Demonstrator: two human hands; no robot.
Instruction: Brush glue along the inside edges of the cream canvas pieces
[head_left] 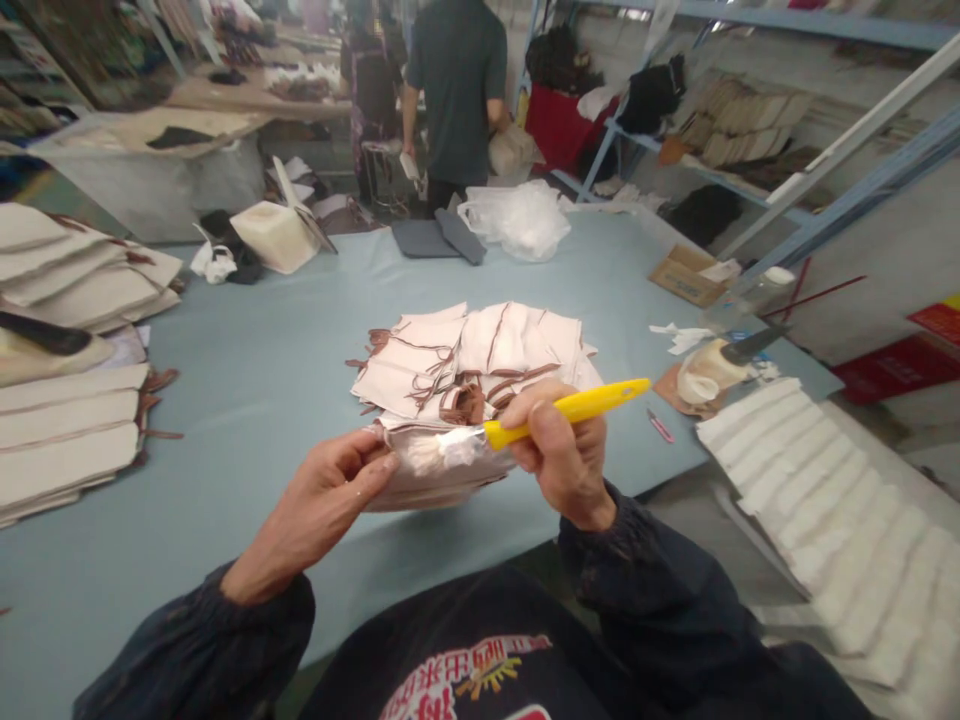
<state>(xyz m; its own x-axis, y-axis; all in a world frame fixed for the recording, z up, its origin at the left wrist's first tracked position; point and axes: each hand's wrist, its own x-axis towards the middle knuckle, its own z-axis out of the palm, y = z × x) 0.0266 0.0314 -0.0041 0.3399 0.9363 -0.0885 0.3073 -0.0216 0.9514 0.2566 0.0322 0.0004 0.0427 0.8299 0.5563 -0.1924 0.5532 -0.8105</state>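
My right hand (559,450) grips a brush (592,402) by its yellow handle. Its pale bristles, with white stuff on them, point left and lie over a cream piece with a brown edge (435,480). The near left corner of that piece is pinched between the thumb and fingers of my left hand (330,490). Whether the bristles touch it I cannot tell. Just beyond my hands spreads a pile of cream pieces with brown trim and cords (502,340), on the blue-green table (262,340).
Stacks of cream pieces lie at the left (67,430) and on the right (832,520). A glue-smeared container (701,378) and small pink snips (661,425) are right of my hand. Plastic bags (517,220) and dark panels (435,238) lie at the far edge; two people stand beyond.
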